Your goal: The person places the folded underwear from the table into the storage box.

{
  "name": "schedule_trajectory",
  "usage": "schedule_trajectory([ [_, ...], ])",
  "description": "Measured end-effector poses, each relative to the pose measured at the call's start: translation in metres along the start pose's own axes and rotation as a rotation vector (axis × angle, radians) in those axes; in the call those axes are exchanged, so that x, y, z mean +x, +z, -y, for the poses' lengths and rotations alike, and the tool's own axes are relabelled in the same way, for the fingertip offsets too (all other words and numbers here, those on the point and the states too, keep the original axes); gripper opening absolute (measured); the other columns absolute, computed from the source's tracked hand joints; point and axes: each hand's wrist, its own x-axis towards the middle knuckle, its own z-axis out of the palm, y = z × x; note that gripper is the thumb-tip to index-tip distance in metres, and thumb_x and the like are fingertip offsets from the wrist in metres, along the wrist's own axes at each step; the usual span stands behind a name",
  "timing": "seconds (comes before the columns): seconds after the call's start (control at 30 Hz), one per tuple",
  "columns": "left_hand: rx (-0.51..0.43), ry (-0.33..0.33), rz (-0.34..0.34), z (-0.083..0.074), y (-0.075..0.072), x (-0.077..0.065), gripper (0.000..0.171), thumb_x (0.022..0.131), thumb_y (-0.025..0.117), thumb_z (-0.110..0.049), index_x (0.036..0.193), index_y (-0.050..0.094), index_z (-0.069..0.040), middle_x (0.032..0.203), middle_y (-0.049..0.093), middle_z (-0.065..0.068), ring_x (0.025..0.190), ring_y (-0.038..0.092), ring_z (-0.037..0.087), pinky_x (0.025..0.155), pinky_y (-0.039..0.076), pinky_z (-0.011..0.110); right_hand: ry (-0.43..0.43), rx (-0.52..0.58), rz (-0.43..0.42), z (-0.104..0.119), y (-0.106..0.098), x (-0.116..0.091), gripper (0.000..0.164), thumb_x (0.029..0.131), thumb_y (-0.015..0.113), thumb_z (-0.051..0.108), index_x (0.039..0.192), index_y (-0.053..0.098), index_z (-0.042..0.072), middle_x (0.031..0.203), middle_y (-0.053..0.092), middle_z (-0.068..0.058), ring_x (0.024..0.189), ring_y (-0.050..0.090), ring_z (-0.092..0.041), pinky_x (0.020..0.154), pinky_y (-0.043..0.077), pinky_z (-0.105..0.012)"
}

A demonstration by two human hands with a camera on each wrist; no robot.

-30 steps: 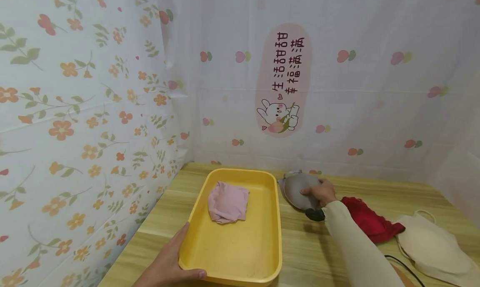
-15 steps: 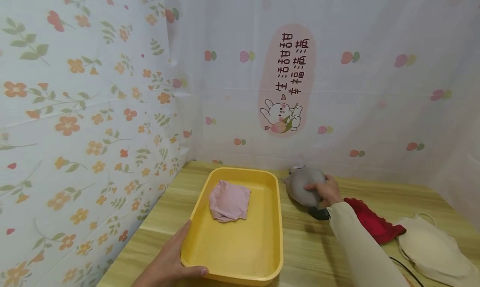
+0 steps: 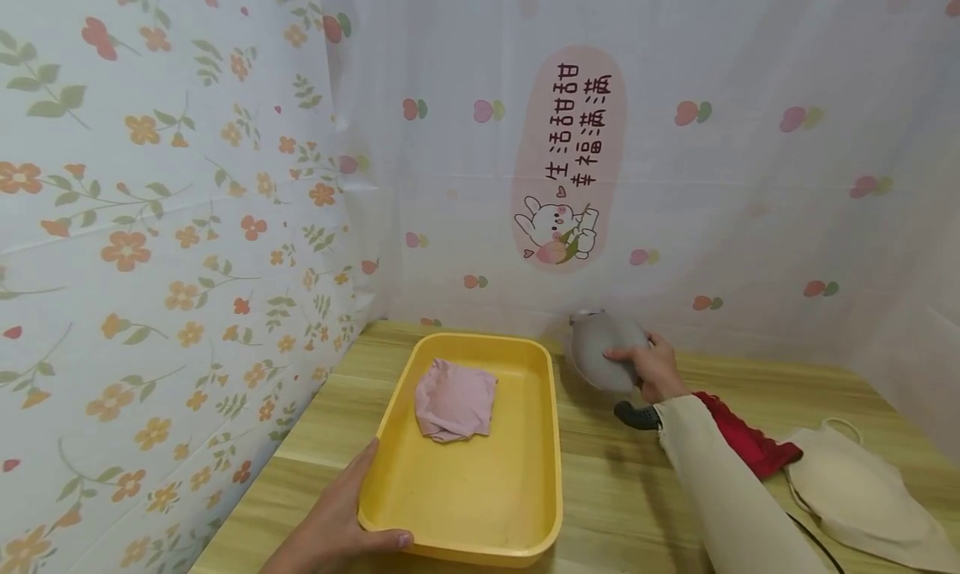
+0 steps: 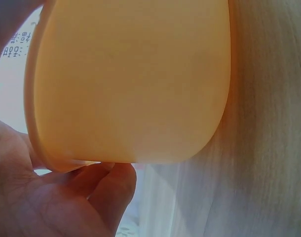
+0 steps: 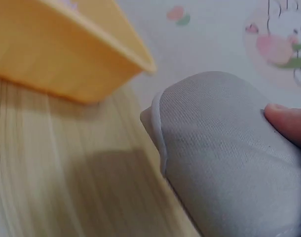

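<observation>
My right hand grips a folded grey bra, its thumb lying across the smooth moulded cup. In the right wrist view, the grey bra is held above the wooden table, its shadow falling beneath. At the near left corner of a yellow plastic tray, my left hand holds the rim. The left wrist view has the fingers bent against the outside of the tray wall. Inside the tray, toward the back left, lies a folded pink piece of clothing.
A red lace-edged garment lies right of the tray, partly hidden behind my right sleeve. Further right is a cream bra, with a black cable near it. Printed curtains close off the table's back and left side.
My right hand has lifted the grey bra up from the table, toward the back curtain. The left hand keeps its hold on the tray, and the pink garment stays put.
</observation>
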Motion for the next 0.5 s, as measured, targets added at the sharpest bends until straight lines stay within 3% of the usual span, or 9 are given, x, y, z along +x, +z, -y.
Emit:
schedule_trajectory([
  [0.3, 0.006, -0.001, -0.002, 0.000, -0.001, -0.001, 0.120, 0.073, 0.087, -0.042, 0.161, 0.015, -0.006, 0.163, 0.028, 0.025, 0.146, 0.037, 0.041, 0.111, 0.042, 0.048, -0.069, 0.058, 0.043, 0.022, 0.019, -0.007, 0.094, 0.090, 0.074, 0.011, 0.162, 0.013, 0.013, 0.164, 0.020, -0.020, 0.143, 0.033, -0.039, 0.116, 0.035, -0.059],
  [0.5, 0.011, -0.011, 0.003, -0.001, -0.001, 0.000, 0.120, 0.072, 0.087, -0.043, 0.161, 0.016, -0.004, 0.163, 0.029, 0.025, 0.146, 0.037, 0.042, 0.111, 0.042, 0.050, -0.101, 0.102, 0.092, 0.032, 0.030, -0.014, 0.090, 0.090, 0.072, 0.007, 0.160, 0.015, 0.011, 0.161, 0.022, -0.018, 0.138, 0.036, -0.035, 0.117, 0.036, -0.056],
])
